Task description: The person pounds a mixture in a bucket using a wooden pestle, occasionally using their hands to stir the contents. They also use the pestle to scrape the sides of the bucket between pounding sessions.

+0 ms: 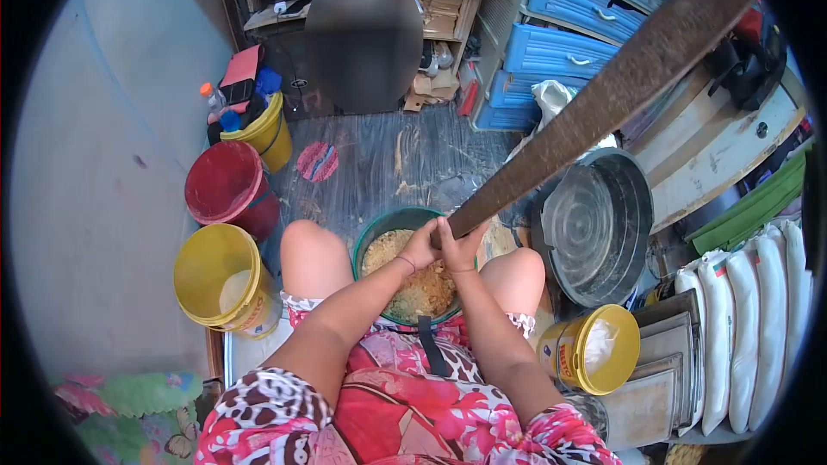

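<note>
Between my knees stands a green bucket (365,241) holding a crumbly yellow-brown meal (405,297), paler toward the left and more orange on the right. Both hands grip a long, thick wooden pole (594,108) near its lower end, above the bucket. My left hand (420,248) is closed at the pole's bottom end, with a thin band on that wrist. Closed beside it, my right hand (463,246) wraps the wood. From my hands the pole slants up and away to the upper right, toward the camera.
On the left stand a yellow bucket (191,293), a red bucket (207,198) and a filled yellow bucket (274,142). To the right are a large black basin (633,232), another yellow bucket (564,346) and stacked white sacks (741,336). Blue drawers (551,52) stand behind.
</note>
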{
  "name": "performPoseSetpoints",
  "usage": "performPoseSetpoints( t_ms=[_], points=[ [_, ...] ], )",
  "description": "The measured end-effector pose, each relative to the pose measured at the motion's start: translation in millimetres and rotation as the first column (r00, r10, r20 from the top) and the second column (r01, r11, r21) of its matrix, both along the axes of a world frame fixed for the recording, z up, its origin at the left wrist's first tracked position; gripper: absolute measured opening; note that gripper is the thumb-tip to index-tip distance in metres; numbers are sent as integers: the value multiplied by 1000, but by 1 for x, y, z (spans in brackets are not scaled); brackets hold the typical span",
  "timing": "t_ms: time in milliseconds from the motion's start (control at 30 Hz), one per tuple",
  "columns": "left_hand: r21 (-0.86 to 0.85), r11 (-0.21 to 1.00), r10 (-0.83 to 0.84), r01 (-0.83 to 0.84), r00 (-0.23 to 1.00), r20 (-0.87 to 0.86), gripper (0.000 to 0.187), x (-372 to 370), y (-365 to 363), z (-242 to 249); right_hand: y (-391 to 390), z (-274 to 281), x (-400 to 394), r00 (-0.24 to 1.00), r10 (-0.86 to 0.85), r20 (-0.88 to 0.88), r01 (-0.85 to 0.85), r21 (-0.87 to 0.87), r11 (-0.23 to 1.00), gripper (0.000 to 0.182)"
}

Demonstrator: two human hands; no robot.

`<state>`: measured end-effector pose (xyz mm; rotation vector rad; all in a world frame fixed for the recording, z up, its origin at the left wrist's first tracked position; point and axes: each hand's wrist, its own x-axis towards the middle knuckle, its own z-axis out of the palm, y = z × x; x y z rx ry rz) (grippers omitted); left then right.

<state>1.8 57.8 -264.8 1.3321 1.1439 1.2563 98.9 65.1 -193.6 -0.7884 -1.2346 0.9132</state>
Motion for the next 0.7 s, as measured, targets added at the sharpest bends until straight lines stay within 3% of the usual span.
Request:
performPoseSetpoints(
  t_ms=[33,67,100,133,167,200,267,333,367,400,433,467,500,567,633,700],
  points=[
    [2,1000,0,0,1000,-2,69,-1,-6,29,2,-10,9,992,16,125,-22,45,999,76],
    [-35,993,-113,110,988,-101,67,-5,-8,67,5,-14,16,968,26,249,-49,86,995,69],
    [-83,973,-228,215,954,-193,65,-5,-10,86,6,-12,21,968,26,250,-49,87,995,69],
    [-84,973,-229,216,954,-192,65,-1,-9,72,2,-5,26,942,-5,335,-59,180,982,66],
    [80,988,-120,133,981,-150,61,5,-5,48,-1,5,30,909,-44,415,-78,272,959,63],
    [245,969,-11,33,996,-91,58,7,0,38,2,20,32,909,-43,414,-83,282,956,63],
    [222,973,-16,57,984,-180,55,7,-13,73,3,62,33,979,-88,185,9,391,920,64],
    [218,973,-6,79,947,-321,49,10,-26,139,-6,130,38,996,-12,91,-29,441,897,66],
    [286,951,-20,118,946,-324,49,13,-24,169,-11,169,40,992,-110,62,66,489,870,69],
    [348,925,-34,153,945,-326,48,16,-22,201,-15,214,45,981,-182,65,129,482,867,85],
    [436,883,-34,172,951,-308,51,20,-26,248,-19,271,47,935,-352,50,225,682,696,71],
    [621,767,2,160,968,-252,54,27,-29,292,-15,312,56,912,-410,-13,307,684,662,67],
    [655,727,-56,204,969,-240,77,31,-33,335,-28,365,55,965,-258,-58,225,688,689,53],
    [711,700,149,62,962,-230,84,41,-39,406,-28,445,64,989,-145,29,73,756,650,45],
    [691,719,128,72,964,-234,84,38,-32,426,-32,480,60,991,10,136,-115,796,595,38],
    [680,727,111,94,961,-252,84,36,-24,440,-28,490,56,987,40,158,-151,794,588,31]
  ],
)
